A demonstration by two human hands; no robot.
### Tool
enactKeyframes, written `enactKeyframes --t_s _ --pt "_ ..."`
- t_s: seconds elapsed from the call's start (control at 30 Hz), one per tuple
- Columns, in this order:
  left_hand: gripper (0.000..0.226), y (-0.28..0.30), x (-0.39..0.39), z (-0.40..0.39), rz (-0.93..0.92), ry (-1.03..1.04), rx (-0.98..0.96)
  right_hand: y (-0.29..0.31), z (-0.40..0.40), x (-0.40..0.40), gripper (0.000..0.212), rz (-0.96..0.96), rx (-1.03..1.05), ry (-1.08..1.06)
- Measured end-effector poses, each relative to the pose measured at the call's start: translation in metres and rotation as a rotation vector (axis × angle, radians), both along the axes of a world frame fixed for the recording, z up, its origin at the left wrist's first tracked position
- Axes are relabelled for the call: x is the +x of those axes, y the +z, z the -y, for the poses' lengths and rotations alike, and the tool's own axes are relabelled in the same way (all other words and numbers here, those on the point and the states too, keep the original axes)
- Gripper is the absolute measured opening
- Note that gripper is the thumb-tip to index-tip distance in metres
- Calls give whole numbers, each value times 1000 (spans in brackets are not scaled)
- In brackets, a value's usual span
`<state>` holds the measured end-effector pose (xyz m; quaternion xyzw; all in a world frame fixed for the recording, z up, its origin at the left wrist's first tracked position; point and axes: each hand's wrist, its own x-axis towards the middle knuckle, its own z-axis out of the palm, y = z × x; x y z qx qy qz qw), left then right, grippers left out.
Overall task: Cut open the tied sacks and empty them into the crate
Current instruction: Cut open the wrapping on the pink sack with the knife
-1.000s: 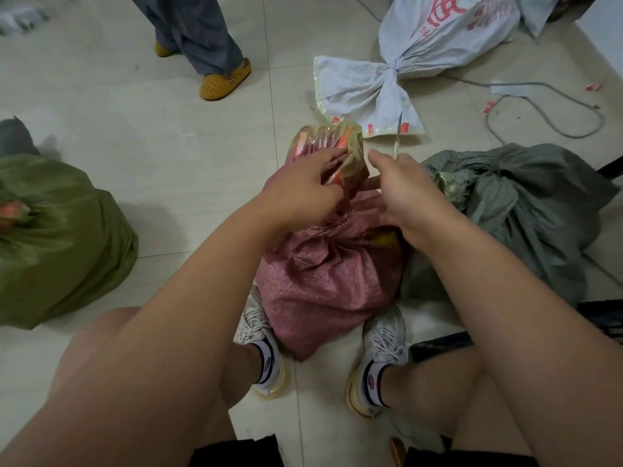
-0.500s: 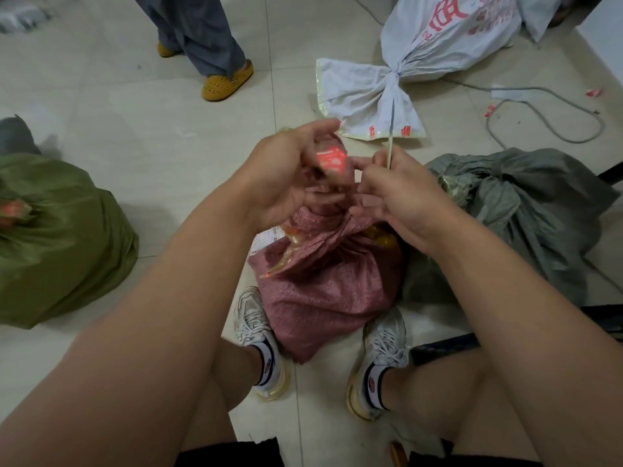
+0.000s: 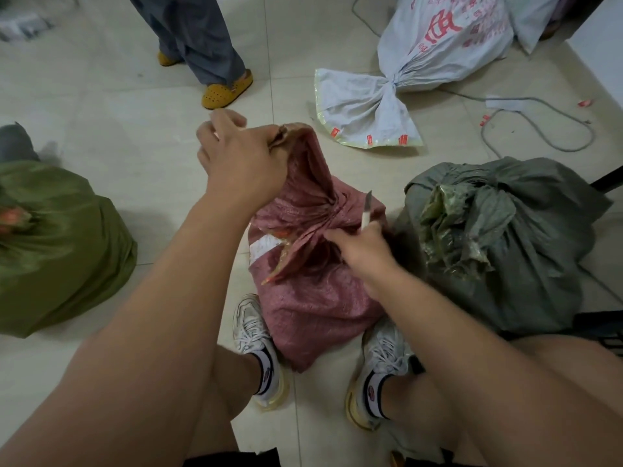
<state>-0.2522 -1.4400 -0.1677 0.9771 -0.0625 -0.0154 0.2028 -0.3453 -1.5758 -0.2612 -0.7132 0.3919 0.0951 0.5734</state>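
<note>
- Left hand [image 3: 241, 163] has yanked the pink woven sack's [image 3: 313, 291] gathered top up toward 11 o'clock, fingers bunched round it.
- Right hand [image 3: 362, 249] has dropped to the neck, gripping a small white-handled knife [image 3: 366, 210], blade toward 12.

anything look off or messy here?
Mostly normal. The grey cable lies loose across the floor by the white sack, with small red scraps near it: a possible trip hazard. The right hand holds the knife blade up beside the pink sack, whose neck the left hand grips.
</note>
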Motion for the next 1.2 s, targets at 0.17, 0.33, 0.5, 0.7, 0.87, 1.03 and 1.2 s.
enactKeyframes --t_s 0.17,0.33,0.5,0.7,0.87,1.03,1.2 --pt "39 1 -2 4 -43 -81 -243 -29 -28 -6 68 38 35 -73" --pt "26 -2 4 -5 -217 162 -730 -40 -23 -1 47 95 10 -173" --pt "83 -9 10 -18 -290 1 -470 -14 0 23 29 190 -39 -249" --pt "35 -13 -16 -10 -837 -426 93 45 48 46 41 444 206 -373" --pt "28 -9 -41 5 -1292 -510 -497 72 56 51 27 528 156 -196" --pt "40 -13 -21 14 -1060 170 -1308 91 77 44 20 501 -450 -227" --pt "39 -26 -5 7 -689 727 -1887 96 74 32 16 501 -289 -206"
